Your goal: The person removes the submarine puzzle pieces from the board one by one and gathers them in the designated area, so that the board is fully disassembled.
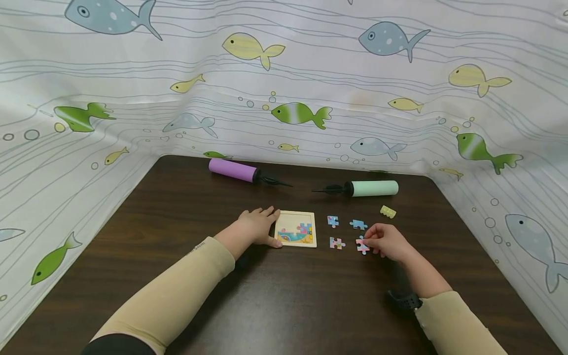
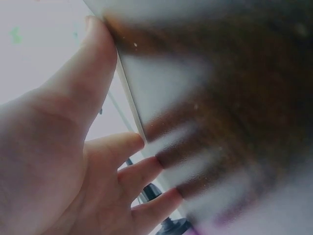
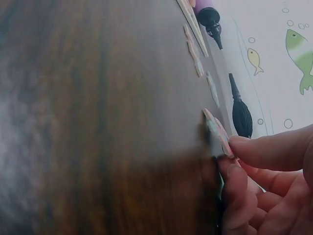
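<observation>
A square wooden puzzle tray [image 1: 295, 215], partly filled with colourful pieces, lies mid-table in the head view. My left hand [image 1: 257, 228] rests at its left edge, fingers spread and thumb at the near corner. In the left wrist view the left hand [image 2: 93, 161] touches the tabletop with its fingertips. With thumb and fingers my right hand [image 1: 390, 242] pinches a pink and blue jigsaw piece [image 1: 361, 245]; the right wrist view shows this jigsaw piece [image 3: 218, 131] tilted up at the table surface. Three other jigsaw pieces, including a blue one [image 1: 358, 224], lie between tray and right hand.
Behind the tray lie a purple hand pump [image 1: 232, 170] and a mint green hand pump [image 1: 374, 188], nozzles facing each other. A small yellow toy block [image 1: 388, 212] sits beyond the right hand. A fish-printed curtain [image 1: 293, 74] borders the dark wooden table [image 1: 284, 305].
</observation>
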`<state>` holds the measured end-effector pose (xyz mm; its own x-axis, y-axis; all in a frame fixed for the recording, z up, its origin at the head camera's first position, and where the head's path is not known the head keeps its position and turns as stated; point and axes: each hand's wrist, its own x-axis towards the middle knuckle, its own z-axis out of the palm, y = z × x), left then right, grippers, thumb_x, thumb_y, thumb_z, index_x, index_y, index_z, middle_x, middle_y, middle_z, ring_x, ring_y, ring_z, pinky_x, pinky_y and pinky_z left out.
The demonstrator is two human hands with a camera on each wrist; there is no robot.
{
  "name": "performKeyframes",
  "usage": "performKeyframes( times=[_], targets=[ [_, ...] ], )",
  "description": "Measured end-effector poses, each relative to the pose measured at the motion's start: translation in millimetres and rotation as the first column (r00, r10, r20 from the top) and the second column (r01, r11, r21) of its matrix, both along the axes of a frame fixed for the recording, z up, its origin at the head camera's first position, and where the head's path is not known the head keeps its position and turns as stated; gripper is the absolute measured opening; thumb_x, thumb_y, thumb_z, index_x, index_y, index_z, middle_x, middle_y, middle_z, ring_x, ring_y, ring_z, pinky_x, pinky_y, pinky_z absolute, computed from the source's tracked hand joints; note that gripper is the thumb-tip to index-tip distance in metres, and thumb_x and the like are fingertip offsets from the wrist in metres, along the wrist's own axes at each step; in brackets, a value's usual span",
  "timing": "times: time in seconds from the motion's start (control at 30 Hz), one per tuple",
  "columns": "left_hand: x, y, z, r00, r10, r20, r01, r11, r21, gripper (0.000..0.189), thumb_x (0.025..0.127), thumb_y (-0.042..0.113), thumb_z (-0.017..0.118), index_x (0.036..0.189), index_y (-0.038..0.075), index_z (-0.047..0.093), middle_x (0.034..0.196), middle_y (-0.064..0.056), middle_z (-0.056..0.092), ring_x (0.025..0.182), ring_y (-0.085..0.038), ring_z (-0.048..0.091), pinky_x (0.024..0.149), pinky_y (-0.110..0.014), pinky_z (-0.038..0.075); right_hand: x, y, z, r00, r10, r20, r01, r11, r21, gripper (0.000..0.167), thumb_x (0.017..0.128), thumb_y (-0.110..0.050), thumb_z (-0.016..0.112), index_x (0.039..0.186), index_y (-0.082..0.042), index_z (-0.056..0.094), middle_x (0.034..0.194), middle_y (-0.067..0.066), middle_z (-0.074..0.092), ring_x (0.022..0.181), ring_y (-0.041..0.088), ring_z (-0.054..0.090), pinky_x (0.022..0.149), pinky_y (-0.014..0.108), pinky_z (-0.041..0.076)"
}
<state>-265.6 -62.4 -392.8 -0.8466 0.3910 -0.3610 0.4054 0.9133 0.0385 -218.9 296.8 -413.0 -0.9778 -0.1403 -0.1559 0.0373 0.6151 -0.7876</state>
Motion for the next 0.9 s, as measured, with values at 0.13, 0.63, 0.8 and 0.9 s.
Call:
performKeyframes(
  times=[0.13, 0.63, 0.8, 0.9],
  targets=[
    [-0.3, 0.0, -0.1, 1.0, -0.009, -0.007, 0.009, 1.0, -0.003, 0.102, 0.083, 0.07, 0.06, 0.16, 0.02, 0.016, 0.164, -0.006, 0.015, 0.147, -0.032, 0.021, 0.113, -0.057, 0.022, -0.4, -2, -1.1, 1.0, -0.02, -0.01, 0.02, 0.999, 0.03, 0.014, 0.093, -0.007, 0.068, 0.097, 0.004, 0.06, 0.074, 0.006, 0.061, 0.062, 0.021, 0.054, 0.05, 0.033, 0.046],
    [2.0, -1.1, 0.2, 1.0, 0.005, 0.003, -0.005, 1.0, -0.001, 0.101, 0.084, 0.069, 0.061, 0.16, 0.02, 0.017, 0.164, -0.006, 0.015, 0.147, -0.032, 0.02, 0.113, -0.057, 0.022, -16.8, -38, 4.0, 0.994, -0.011, -0.108, 0.021, 0.995, 0.098, 0.013, 0.092, -0.007, 0.069, 0.094, 0.003, 0.06, 0.076, 0.007, 0.058, 0.063, 0.019, 0.052, 0.057, 0.034, 0.044],
    [1.0, -0.5, 0.3, 1.0, 0.003, 0.002, -0.003, 1.0, 0.0, 0.101, 0.084, 0.068, 0.061, 0.16, 0.02, 0.017, 0.164, -0.005, 0.014, 0.147, -0.032, 0.02, 0.113, -0.057, 0.022, -27.3, -69, 11.4, 0.988, 0.038, -0.152, -0.022, 0.995, 0.101, 0.01, 0.092, -0.009, 0.07, 0.096, -0.002, 0.064, 0.079, 0.007, 0.055, 0.067, 0.021, 0.049, 0.058, 0.034, 0.043],
    [0.6, -0.8, 0.9, 1.0, 0.006, 0.007, -0.006, 1.0, 0.002, 0.101, 0.084, 0.068, 0.061, 0.16, 0.02, 0.016, 0.164, -0.005, 0.014, 0.147, -0.033, 0.02, 0.113, -0.057, 0.021, -33.0, -91, 14.4, 0.983, 0.088, -0.159, -0.071, 0.991, 0.11, 0.008, 0.091, -0.008, 0.071, 0.096, -0.003, 0.067, 0.08, 0.006, 0.055, 0.069, 0.022, 0.049, 0.06, 0.034, 0.041]
  ],
)
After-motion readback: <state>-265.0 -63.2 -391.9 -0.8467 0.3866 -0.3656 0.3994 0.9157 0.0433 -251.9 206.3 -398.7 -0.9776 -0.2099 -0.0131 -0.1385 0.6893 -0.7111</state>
